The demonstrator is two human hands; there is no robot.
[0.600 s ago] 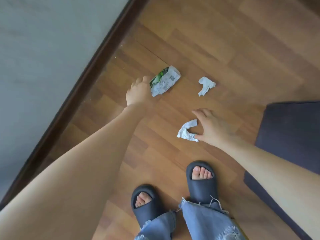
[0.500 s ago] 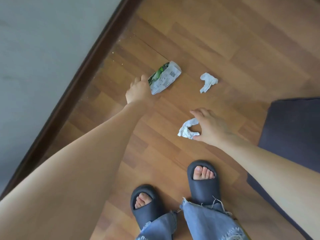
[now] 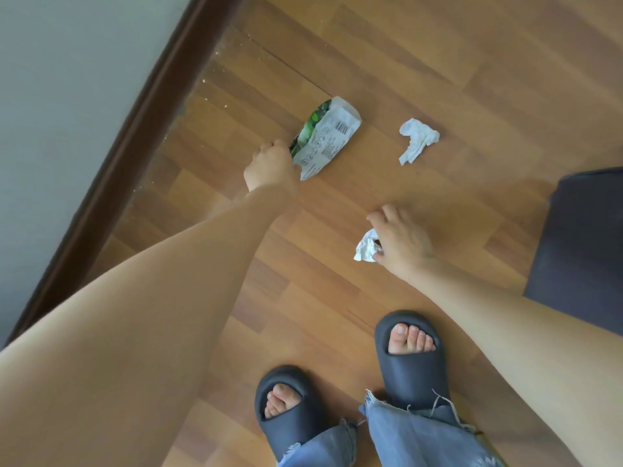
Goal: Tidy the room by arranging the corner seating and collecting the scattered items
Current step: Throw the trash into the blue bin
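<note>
A crumpled white and green wrapper (image 3: pixel 325 138) lies on the wooden floor near the wall. My left hand (image 3: pixel 269 168) reaches down and grips its near end with curled fingers. My right hand (image 3: pixel 399 239) pinches a crumpled white tissue (image 3: pixel 366 247) between thumb and fingers, close to the floor. A second crumpled tissue (image 3: pixel 417 139) lies loose on the floor, further away and to the right of the wrapper.
A dark cushion or seat (image 3: pixel 586 244) sits at the right edge. A dark skirting board (image 3: pixel 135 129) runs diagonally below a grey wall on the left. My feet in dark slippers (image 3: pixel 409 362) stand below the hands. Crumbs dot the floor by the skirting.
My left hand has closed on the wrapper's end. My right hand's fingers have curled further round the near tissue, which is now more bunched under the hand.
</note>
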